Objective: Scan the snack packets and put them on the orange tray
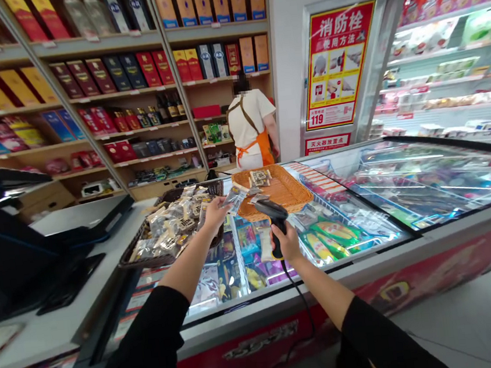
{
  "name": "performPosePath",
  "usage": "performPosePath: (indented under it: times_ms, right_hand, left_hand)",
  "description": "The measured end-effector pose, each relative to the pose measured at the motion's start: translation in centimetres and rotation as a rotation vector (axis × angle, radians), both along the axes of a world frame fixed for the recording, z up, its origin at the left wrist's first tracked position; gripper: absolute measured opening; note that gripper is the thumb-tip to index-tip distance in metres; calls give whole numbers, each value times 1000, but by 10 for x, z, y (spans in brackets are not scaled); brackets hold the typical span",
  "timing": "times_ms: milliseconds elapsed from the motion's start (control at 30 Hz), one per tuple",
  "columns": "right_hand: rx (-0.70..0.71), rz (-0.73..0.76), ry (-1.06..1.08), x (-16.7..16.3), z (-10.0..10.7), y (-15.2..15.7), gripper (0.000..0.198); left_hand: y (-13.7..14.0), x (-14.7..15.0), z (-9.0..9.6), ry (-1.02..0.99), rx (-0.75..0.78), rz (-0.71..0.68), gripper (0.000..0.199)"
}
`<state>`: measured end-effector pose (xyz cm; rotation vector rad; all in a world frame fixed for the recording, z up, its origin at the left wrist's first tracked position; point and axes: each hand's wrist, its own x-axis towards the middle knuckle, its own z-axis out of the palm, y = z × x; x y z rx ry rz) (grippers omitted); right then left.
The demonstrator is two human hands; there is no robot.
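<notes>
Our left hand (pixel 216 215) pinches a clear packet (pixel 235 197) at the left edge of the tan basket (pixel 287 188); our right hand (pixel 287 241) wraps round a black scanner (pixel 271 209). We see packets heaped in the dark basket (pixel 148 263), few in the tan; which are done, we cannot tell. The poster (pixel 342 64) reads "消防栓 使用方法" and "119".

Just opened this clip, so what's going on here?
The person's left hand holds a small clear packet by the lighter wicker basket, while the right hand grips a handheld scanner, its cable hanging down. The dark wicker basket is heaped with packets; the lighter one, on a glass-topped chest freezer, shows only a few. Beyond, a co-worker faces the shelves.
</notes>
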<state>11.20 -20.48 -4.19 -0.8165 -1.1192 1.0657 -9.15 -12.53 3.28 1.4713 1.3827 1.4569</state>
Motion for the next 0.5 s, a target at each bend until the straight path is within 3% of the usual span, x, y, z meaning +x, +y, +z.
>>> performPosePath:
  times_ms: [133, 500]
  right_hand:
    - [4, 79, -92, -21, -7, -8, 28]
    - [112, -75, -551, -17, -2, -23, 25]
  left_hand:
    - [-2, -5, -17, -222, 20, -54, 36]
    - [0, -3, -23, -135, 110, 131, 31]
